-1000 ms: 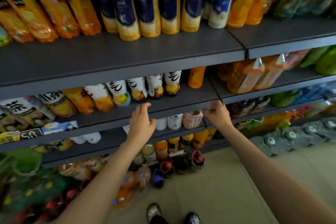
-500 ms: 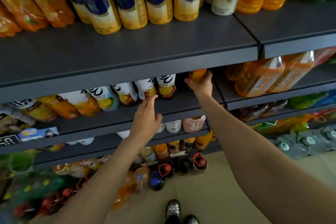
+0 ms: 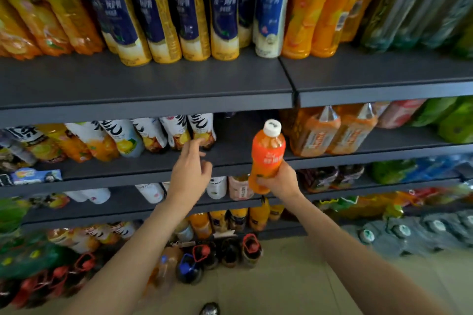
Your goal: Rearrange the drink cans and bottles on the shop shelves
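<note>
A: At the second shelf [image 3: 230, 158] from the top, an orange bottle [image 3: 267, 156] with a white cap is held upright, clear of the boards, in front of the shelf edge. It is gripped low on the body by the right hand [image 3: 280, 181], fingers curled round it.

B: And the left hand [image 3: 190, 174]?

A: Raised over the same shelf, nothing held; its fingers [image 3: 194, 144] are loosely spread, tips close to the rightmost white-labelled bottle [image 3: 203, 130]. Contact cannot be told.

B: Step in hand?

A: Judged to be a lift-out for re-placing. A bare gap is seen between the white-labelled row and the orange cartons [image 3: 330, 130].

B: Next move?

A: A slot is to be chosen, the bottle kept upright and set down on its base without the neighbours being knocked.
</note>
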